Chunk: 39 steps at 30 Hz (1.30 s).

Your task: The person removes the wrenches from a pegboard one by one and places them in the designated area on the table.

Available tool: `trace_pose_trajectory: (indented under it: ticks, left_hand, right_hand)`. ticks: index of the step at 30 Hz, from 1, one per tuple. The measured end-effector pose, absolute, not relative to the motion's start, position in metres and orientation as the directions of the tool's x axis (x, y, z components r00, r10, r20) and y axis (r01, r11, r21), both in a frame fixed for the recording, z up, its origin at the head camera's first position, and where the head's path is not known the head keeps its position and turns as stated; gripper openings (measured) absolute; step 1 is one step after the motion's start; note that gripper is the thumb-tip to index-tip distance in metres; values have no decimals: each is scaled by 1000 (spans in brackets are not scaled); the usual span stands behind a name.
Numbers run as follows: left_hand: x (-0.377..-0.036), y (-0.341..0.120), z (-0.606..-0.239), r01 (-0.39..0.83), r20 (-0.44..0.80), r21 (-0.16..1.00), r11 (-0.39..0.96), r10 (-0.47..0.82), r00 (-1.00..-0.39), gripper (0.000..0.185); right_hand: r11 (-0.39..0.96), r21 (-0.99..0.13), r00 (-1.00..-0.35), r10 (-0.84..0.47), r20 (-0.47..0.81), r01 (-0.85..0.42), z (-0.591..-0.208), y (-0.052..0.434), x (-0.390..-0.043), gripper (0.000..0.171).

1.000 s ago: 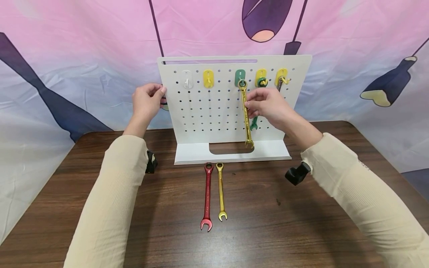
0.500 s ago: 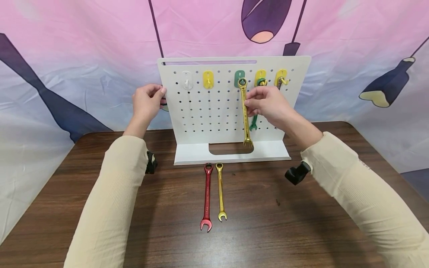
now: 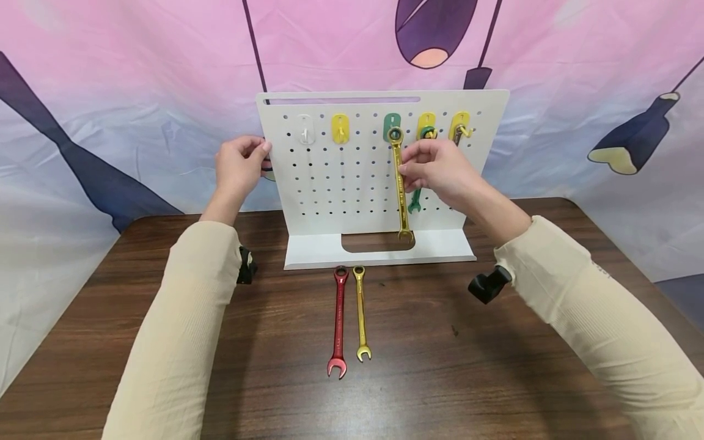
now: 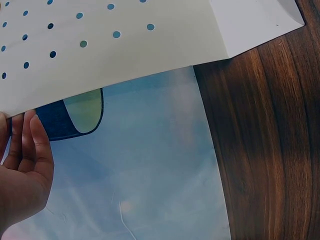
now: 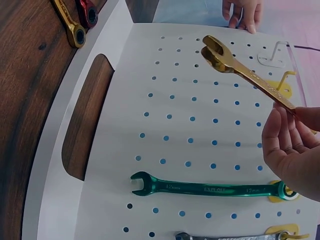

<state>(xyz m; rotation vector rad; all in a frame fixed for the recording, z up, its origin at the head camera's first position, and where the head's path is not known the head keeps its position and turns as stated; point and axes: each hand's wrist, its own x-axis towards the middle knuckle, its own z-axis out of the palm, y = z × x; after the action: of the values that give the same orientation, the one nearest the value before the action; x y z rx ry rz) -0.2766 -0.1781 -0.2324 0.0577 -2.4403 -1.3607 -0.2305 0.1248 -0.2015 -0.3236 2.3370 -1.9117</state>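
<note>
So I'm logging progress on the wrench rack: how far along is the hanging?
Two look done: the green wrench and a silver wrench hang on the pegboard. In hand: the right hand pinches a gold wrench, its ring end at the green hook; whether it is seated is unclear. The left hand grips the board's edge. Left: the red wrench and small gold wrench on the table.

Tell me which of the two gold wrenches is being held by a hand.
The longer gold wrench at the pegboard: the right hand pinches its shank, ring end at the green hook. The shorter gold wrench lies untouched on the table.
</note>
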Motion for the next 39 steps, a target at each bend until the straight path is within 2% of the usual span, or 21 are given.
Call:
trace_pose_trajectory:
  ticks: [10,12,15,17,19,22,24,26,29,31,34,39]
  left_hand:
    - [-329,-205,-266,188,303,864,467,-185,-935,37]
    - [-326,-204,-265,191,305,867,460,-186,-934,36]
    - [-306,-193,-250,162,284,865,475,-197,-938,34]
    - [-285,-182,-236,133,281,832,538,-203,-938,36]
    - [-304,-192,-249,142,282,846,514,-206,-937,37]
    - [-367,-224,-293,183,320,847,500,-204,-925,41]
    - [-373,-227,-297,183,317,850,494,-203,-927,42]
    - [-366,-223,-291,176,307,855,487,-203,-930,39]
    - [-336,-209,-270,162,282,870,465,-201,-938,34]
    - [-352,-218,-281,178,283,887,426,-199,-938,33]
    - [-353,-219,-281,185,283,891,414,-190,-940,31]
    - [-312,-197,-255,167,289,860,482,-192,-938,32]
  right_hand:
    - [204,-975,-967,-254,35,-89,-209,128,-225,8]
    - [209,-974,-967,-253,30,-85,-212,129,-224,8]
    - [213,-974,-967,-253,22,-77,-218,130,-223,8]
    - [214,-975,-967,-254,11,-67,-222,130,-221,8]
    - [215,-975,-967,-257,-3,-54,-226,131,-220,8]
    - [215,-976,-964,-264,-33,-25,-232,131,-218,9]
    - [210,-978,-959,-278,-51,-9,-238,132,-216,9]
    - [204,-979,-953,-294,-71,10,-244,132,-214,10]
    - [197,-980,-944,-317,-96,33,-256,132,-211,10]
    - [196,-979,-939,-324,-113,50,-264,131,-210,10]
    - [191,-979,-934,-333,-132,70,-276,131,-207,10]
    - [180,-975,-922,-340,-186,130,-294,129,-202,8]
